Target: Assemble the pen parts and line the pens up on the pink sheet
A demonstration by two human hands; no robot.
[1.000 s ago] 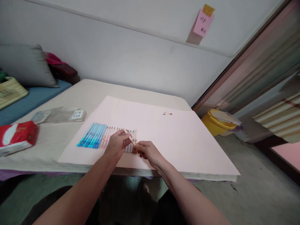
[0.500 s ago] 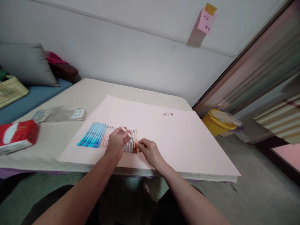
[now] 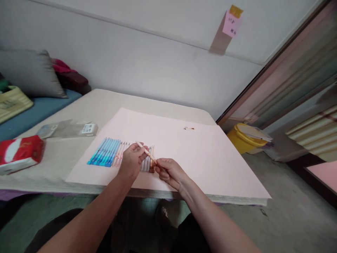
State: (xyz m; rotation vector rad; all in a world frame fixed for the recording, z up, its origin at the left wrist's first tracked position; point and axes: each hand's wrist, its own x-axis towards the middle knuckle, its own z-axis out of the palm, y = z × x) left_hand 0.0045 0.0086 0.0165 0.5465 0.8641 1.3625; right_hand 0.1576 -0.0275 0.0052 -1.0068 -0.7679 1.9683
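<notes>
A slim cream-coloured pen (image 3: 149,154) slants between my two hands above the row. My left hand (image 3: 130,160) pinches it near its pale upper end. At its lower, browner end, the fingers of my right hand (image 3: 170,171) are closed round it. Beneath and beside my hands, several pens lie side by side on a pale pink sheet (image 3: 210,161): blue pens (image 3: 104,151) on the left, pinkish pens (image 3: 117,154) after them, then greyish pens (image 3: 145,164) and brown-ended pens (image 3: 152,165) at the right. My left hand hides the middle of the row.
Small slim items (image 3: 189,129) lie farther back on the sheet. Left of it are a clear plastic packet (image 3: 67,129) and a red tissue pack (image 3: 21,153). A yellow bin (image 3: 243,138) stands beyond the table's right side. The wall (image 3: 147,66) rises behind the table.
My right hand has turned and its fingers have curled further round the pen's lower end. The pen shows a different side. My left hand has barely moved.
</notes>
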